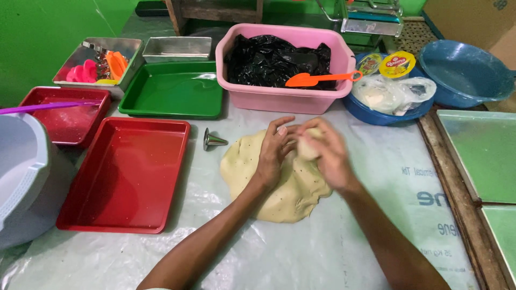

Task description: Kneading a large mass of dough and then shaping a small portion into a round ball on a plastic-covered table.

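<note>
Both my hands close around a small pale lump of dough (308, 146), left hand (274, 153) and right hand (328, 153) cupping it just above the flat, speckled cream dough sheet (285, 201) on the plastic-covered table (301, 252); the metal piping cone (213, 140) lies nearer my left

Trays (123, 177) lie left of dough (279, 188), tub (279, 96) behind

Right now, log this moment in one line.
left hand on dough piece | right hand cupping it | dough sheet beneath | red tray beside
</note>
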